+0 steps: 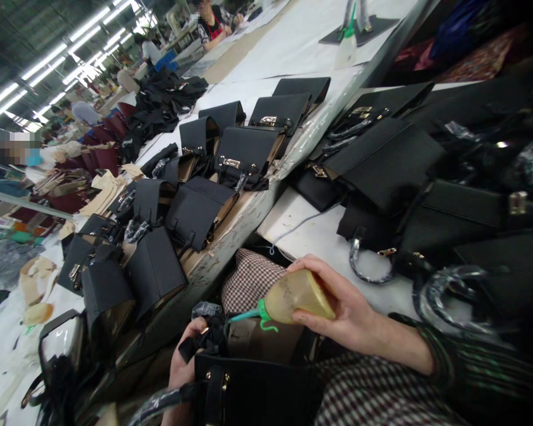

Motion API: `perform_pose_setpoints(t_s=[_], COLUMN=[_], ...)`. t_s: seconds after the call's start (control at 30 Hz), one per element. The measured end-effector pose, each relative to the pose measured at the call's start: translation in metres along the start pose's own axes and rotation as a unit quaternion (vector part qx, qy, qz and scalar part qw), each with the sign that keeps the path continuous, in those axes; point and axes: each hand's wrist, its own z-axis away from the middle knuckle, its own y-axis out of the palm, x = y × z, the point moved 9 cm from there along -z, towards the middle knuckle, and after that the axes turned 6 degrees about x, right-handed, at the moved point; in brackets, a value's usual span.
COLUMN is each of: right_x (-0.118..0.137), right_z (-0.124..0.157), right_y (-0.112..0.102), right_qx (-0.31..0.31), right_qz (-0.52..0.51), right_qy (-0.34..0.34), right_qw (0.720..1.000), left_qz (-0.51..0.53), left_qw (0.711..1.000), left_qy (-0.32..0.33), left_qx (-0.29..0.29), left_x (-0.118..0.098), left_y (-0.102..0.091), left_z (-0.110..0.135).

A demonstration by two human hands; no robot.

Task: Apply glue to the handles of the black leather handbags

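Note:
My right hand [350, 313] is closed round a yellowish squeeze bottle [297, 296] with a green nozzle [257, 313]. The nozzle points left toward the open top of a black handbag [253, 384] resting on my lap. At the bag's left edge, my left hand [184, 361] grips the bag, with fingers curled over a black strap piece. A plastic-wrapped handle [160, 402] hangs from the bag below that hand.
Several black handbags [195, 207] stand in rows on the long white table [293, 41]. More bags [391, 160] are piled on a side surface at right. A white spray bottle [346, 47] stands far back. Other people work at the far end.

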Motion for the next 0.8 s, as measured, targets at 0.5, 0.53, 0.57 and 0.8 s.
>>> perform_pose_setpoints(t_s=[0.5, 0.53, 0.57, 0.8], right_x=[-0.009, -0.016, -0.022, -0.051], right_z=[-0.021, -0.019, -0.017, -0.014], right_y=[-0.037, -0.039, -0.041, -0.041], right_qx=[0.032, 0.035, 0.037, 0.049], right_qz=[0.082, 0.079, 0.077, 0.132], right_qy=[0.086, 0.103, 0.116, 0.117], right_qw=[0.992, 0.991, 0.99, 0.983], left_qz=[-0.007, -0.011, -0.011, -0.056], left_qw=[0.973, 0.971, 0.969, 0.966], left_qy=[-0.147, -0.15, -0.149, -0.171], left_qx=[0.177, 0.188, 0.197, 0.187], left_x=[-0.03, -0.029, -0.026, 0.005], left_y=[0.046, 0.049, 0.051, 0.059], left_z=[-0.037, -0.044, -0.051, -0.074])
